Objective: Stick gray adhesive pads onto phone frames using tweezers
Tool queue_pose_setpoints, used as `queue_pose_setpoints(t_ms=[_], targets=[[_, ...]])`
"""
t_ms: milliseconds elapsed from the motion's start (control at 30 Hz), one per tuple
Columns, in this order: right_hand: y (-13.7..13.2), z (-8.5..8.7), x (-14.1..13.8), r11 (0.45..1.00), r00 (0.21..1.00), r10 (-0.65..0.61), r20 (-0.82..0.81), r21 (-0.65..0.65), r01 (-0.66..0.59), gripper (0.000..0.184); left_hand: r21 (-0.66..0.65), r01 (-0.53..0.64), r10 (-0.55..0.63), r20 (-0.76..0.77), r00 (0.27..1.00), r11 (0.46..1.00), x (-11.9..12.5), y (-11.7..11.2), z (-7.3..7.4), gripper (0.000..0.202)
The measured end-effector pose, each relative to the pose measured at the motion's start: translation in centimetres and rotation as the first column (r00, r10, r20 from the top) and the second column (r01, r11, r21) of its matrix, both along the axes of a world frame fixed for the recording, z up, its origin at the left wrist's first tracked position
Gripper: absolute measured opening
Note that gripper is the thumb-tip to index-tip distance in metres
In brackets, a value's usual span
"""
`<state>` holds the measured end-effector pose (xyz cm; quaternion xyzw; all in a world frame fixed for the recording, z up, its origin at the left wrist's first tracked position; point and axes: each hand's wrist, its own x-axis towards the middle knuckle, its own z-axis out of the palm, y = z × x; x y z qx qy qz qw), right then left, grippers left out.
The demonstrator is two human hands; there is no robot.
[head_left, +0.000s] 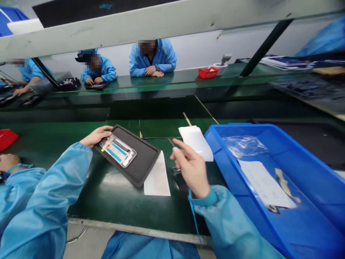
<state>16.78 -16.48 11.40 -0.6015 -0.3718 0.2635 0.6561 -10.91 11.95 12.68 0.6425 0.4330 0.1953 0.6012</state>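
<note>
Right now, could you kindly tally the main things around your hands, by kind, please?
White sheets: 3
Black trays: 1
Phone-sized frames: 1
Blue crates: 1
Clear plastic bags: 1
Total: 7

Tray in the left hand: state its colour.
The tray is dark charcoal grey, and it shows best in the head view.

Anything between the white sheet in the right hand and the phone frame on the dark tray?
Nothing visible: the right hand holds the white sheet clear of the dark tray, and only the tray's border lies before the phone frame.
</note>
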Motion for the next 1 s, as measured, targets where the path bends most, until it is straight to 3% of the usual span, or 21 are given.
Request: queue_pose_setpoints(t_ms=[67,200,300,433,500,600,667,767,867,933,1000], targets=[[-1.1,0.1,0.5,1.0,0.999,0.001,-0.036,0.015,0.0,0.034,-0.008,0.188,-0.188,-0.044,0.981,0.982,1.7,-0.8,0.5,0.057],[-3.1,-0.7,1.2,0.999,0.986,0.038,-0.162,-0.012,-0.041,0.023,-0.038,0.488,-0.489,-0.108,0.866,0.872,5.3,-2.3,1.0,0.049],[-4.7,-1.6,1.9,0.994,0.96,0.103,-0.262,-0.003,-0.107,0.036,-0.06,0.633,-0.633,-0.174,0.755,0.772,7.5,-3.6,0.9,0.047],[-6.6,-3.2,3.1,0.985,0.946,0.172,-0.276,0.033,-0.169,0.062,-0.038,0.742,-0.726,-0.25,0.641,0.669,9.1,-5.0,0.4,0.041],[-7.2,-4.1,3.4,0.995,0.964,0.097,-0.246,0.01,-0.097,0.062,-0.045,0.763,-0.742,-0.278,0.61,0.645,9.6,-5.5,0.2,0.04],[-7.4,-5.3,3.1,0.994,0.969,-0.103,-0.224,-0.053,0.093,0.041,-0.06,0.772,-0.741,-0.337,0.581,0.633,9.9,-5.9,-0.1,0.041],[-7.3,-5.7,2.6,0.988,0.967,-0.154,-0.204,-0.059,0.145,0.03,-0.03,0.775,-0.723,-0.384,0.575,0.632,9.8,-5.9,-0.4,0.039],[-6.9,-5.9,1.5,0.994,0.978,-0.103,-0.183,-0.05,0.095,0.027,0.057,0.778,-0.678,-0.452,0.579,0.626,9.3,-5.7,-1.2,0.037],[-6.2,-5.9,0.6,0.991,0.985,-0.033,-0.168,-0.133,0.01,0.03,0.18,0.767,-0.58,-0.556,0.596,0.616,8.6,-5.9,-2.6,0.036],[-5.6,-6.0,0.2,0.982,0.993,0.004,-0.12,-0.186,-0.026,0.033,0.355,0.742,-0.447,-0.623,0.642,0.569,8.4,-6.8,-3.6,0.032],[-4.9,-6.1,-0.1,0.972,0.997,0.043,-0.067,-0.227,-0.057,0.037,0.528,0.697,-0.335,-0.625,0.706,0.485,8.7,-8.6,-4.3,0.029]])
